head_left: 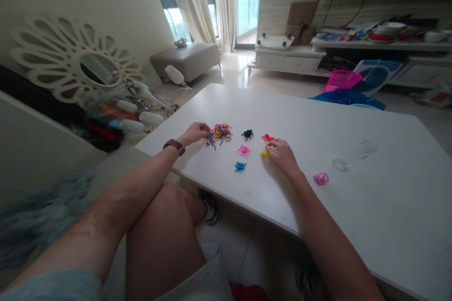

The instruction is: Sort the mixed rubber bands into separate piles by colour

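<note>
Many multicoloured bands (219,134) heaped | left hand (196,132) pinches some | right hand (282,154) curled on yellow bunch (263,154), grip unclear

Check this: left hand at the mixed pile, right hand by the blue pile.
Wrong pile: the head view shows the right hand by the yellow pile. The left hand is at the mixed pile, as stated.

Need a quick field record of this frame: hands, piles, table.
surface: white table
left hand: at edge of mixed colourful pile; grip unclear
right hand: touching yellow pile
separate piles: black pile, red pile, pink pile, blue pile
other: pink roll to the right of the right hand
</note>
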`<state>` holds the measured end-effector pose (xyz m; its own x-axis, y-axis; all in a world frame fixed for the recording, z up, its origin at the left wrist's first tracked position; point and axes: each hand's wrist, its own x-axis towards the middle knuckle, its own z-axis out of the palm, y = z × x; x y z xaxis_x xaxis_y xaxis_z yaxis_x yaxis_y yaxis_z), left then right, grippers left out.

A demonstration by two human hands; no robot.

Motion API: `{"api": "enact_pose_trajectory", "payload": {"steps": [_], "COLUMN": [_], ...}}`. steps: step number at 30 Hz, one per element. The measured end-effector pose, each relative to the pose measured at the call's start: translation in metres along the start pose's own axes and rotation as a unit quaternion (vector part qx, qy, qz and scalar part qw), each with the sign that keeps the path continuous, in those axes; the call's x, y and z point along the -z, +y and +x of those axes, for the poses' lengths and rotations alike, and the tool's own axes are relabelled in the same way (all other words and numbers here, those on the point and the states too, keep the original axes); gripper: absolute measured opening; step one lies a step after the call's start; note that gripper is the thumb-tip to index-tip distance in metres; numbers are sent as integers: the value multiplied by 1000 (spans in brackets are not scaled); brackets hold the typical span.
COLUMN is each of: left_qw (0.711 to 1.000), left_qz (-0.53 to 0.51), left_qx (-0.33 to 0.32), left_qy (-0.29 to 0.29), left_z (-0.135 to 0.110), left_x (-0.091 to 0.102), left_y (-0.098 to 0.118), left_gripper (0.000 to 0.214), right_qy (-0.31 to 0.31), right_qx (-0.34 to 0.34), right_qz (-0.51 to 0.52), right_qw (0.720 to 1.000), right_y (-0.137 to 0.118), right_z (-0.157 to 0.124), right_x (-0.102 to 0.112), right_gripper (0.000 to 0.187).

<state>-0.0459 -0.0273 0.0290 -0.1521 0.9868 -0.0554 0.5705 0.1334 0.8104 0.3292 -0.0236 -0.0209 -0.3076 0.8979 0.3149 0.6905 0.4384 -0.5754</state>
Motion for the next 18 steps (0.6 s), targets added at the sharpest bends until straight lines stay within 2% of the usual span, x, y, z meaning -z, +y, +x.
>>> {"api": "enact_pose_trajectory", "payload": {"steps": [5, 10, 18], "left_qw": [1000, 1000, 1000], "left_qz": [6, 12, -4], "left_qx": [-2, -2, -17], "left_qy": [-20, -16, -16], "left_z": [-1, -2, -2], "left_x": [1, 1, 3], "left_y": [1, 1, -3], "left_gripper": [34, 38, 35], "right_qy": [-8, -15, -23], "right_qx": [2, 3, 3], "right_qz": [-5, -9, -11], "right_qw": [1000, 1000, 1000], "right_y": [0, 2, 3], "right_z": [0, 0, -1], "right_x": [-3, -3, -3], "right_gripper": [24, 23, 22]}}
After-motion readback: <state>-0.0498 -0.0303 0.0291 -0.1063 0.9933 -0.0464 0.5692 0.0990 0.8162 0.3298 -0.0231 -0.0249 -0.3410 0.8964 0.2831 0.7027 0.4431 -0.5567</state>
